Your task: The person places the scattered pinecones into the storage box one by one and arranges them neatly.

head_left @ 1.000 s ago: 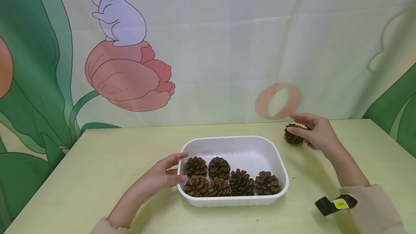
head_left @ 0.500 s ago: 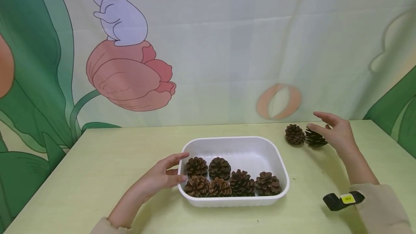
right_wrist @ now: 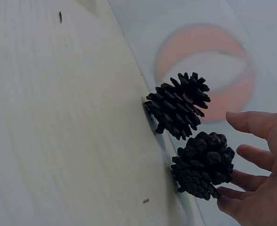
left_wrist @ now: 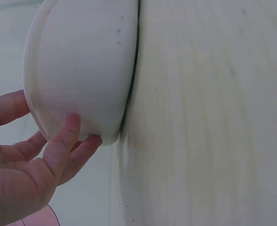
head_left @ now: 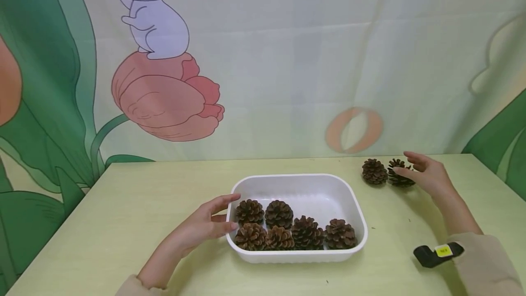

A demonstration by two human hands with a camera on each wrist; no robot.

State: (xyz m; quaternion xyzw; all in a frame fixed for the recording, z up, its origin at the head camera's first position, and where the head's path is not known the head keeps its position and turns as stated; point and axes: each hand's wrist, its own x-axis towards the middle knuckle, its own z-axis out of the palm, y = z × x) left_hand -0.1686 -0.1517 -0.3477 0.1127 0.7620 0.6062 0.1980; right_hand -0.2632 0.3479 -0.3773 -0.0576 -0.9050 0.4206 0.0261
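A white plastic tray on the table holds several brown pine cones, among them one pine cone at its right. My left hand holds the tray's left end, thumb and forefinger at the rim; in the left wrist view other fingertips press the outer wall. Beyond the tray, two more pine cones stand on the table: a left one and a right one. Beside the right one is my right hand, fingers spread; in the right wrist view its fingertips reach the nearer cone, the thumb held apart.
A printed cloth with a white animal and a pink flower hangs behind the table. A black strap with a yellow label sits at the right sleeve. Small dark bits lie on the tabletop.
My right hand has moved right, from the left of the two loose pine cones to the right one, then lowered beside it. The left hand stays at the tray.
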